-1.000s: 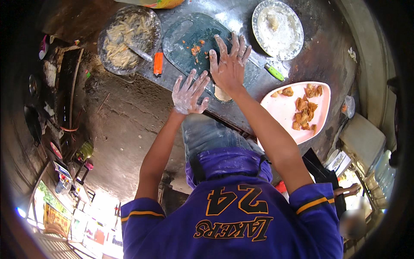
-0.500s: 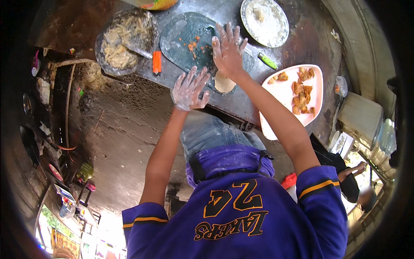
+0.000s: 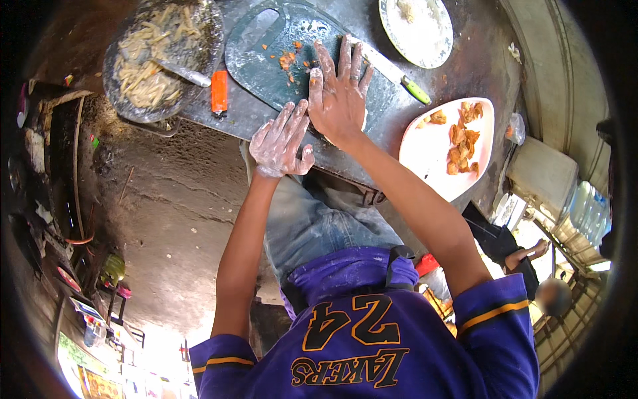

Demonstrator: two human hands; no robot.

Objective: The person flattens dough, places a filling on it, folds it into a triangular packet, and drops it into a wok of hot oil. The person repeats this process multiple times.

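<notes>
My right hand [image 3: 340, 103], dusted with white flour, lies palm down over the dark green cutting board [image 3: 247, 53], fingers stretched out. Under its palm is a flat round of dough, nearly all hidden now. Close beside it, at the board's near edge, my left hand [image 3: 279, 145] is floury too, with its fingers extended and nothing held. Small orange crumbs [image 3: 287, 61] are scattered on the board. A knife [image 3: 415, 90] with a green handle rests with its blade on the board, right of my right hand.
At the left stands a dark pan [image 3: 119, 103] of pale strips with a spoon [image 3: 186, 72] in it. An orange lighter-like thing [image 3: 219, 92] lies beside it. To the right are a floury plate [image 3: 438, 46] and a pale tray [image 3: 425, 156] holding browned folded pieces. Another person's arm [image 3: 528, 255] shows lower right.
My right hand has come down and nearer over the dough round, covering it. The view has shifted, so the pan and board appear higher and further left.
</notes>
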